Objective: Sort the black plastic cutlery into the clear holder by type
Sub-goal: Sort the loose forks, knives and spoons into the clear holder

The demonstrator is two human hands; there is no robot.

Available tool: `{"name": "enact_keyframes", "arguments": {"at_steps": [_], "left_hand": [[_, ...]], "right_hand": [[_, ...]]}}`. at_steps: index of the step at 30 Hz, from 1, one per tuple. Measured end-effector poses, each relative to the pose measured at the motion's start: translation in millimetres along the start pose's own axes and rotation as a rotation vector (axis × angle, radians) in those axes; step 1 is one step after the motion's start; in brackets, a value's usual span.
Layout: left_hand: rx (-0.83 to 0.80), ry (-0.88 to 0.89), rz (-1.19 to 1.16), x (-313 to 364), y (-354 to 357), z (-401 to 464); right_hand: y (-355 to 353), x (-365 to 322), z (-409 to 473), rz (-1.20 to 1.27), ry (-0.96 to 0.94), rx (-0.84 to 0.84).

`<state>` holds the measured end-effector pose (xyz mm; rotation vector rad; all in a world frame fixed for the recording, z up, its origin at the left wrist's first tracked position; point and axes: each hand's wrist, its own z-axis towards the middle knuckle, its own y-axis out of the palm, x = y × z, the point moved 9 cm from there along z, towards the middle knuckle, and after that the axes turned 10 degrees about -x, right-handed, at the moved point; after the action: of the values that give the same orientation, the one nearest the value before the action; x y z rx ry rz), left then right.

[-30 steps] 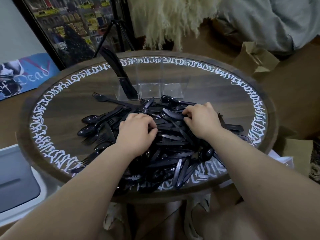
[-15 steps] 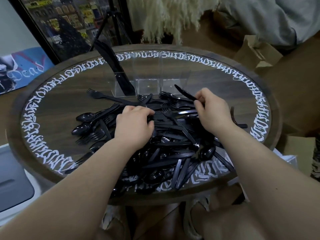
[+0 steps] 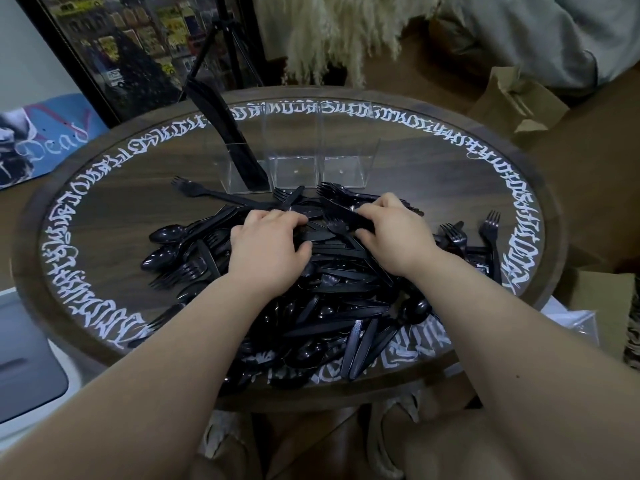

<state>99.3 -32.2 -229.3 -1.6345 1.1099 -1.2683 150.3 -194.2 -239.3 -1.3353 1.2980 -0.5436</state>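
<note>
Where the round wooden worktop (image 3: 104,216) carries its ring of white lettering, a loose heap of black plastic cutlery (image 3: 332,299) covers the near middle, forks, spoons and knives tangled over one another. Both hands lie on the far part of that heap. Its fingers curled downward into the pieces, the left hand (image 3: 266,251) rests on top; whether it actually holds one I cannot tell. The right hand (image 3: 391,233) pinches a black knife (image 3: 341,213) between thumb and curled fingers, the blade pointing up and left, away from the person.

Just beyond the heap stands the clear holder (image 3: 294,164) with three compartments side by side. Only the left one is filled (a bundle of black knives (image 3: 225,126) leaning out to the left). A fork (image 3: 204,192) lies in front of that compartment, between heap and holder, and two more forks (image 3: 485,237) lie apart at the right edge of the pile.

Around the worktop: a brown paper bag (image 3: 512,98) on the floor at far right, a pale fluffy plume (image 3: 339,26) behind, and a black tripod (image 3: 221,46) against a dark framed picture (image 3: 114,46).
</note>
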Motion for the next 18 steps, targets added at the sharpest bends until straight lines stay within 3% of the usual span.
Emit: {"name": "enact_keyframes", "arguments": {"at_steps": [12, 16, 18], "left_hand": [[-0.026, 0.022, -0.011, -6, -3, -1], [0.057, 0.197, -0.101, 7, -16, -5], [0.020, 0.288, -0.081, 25, -13, -9]], "right_hand": [[-19, 6, -6, -0.019, 0.074, 0.171], [-37, 15, -14, 0.052, 0.114, 0.240], [-44, 19, -19, 0.059, 0.131, 0.252]]}}
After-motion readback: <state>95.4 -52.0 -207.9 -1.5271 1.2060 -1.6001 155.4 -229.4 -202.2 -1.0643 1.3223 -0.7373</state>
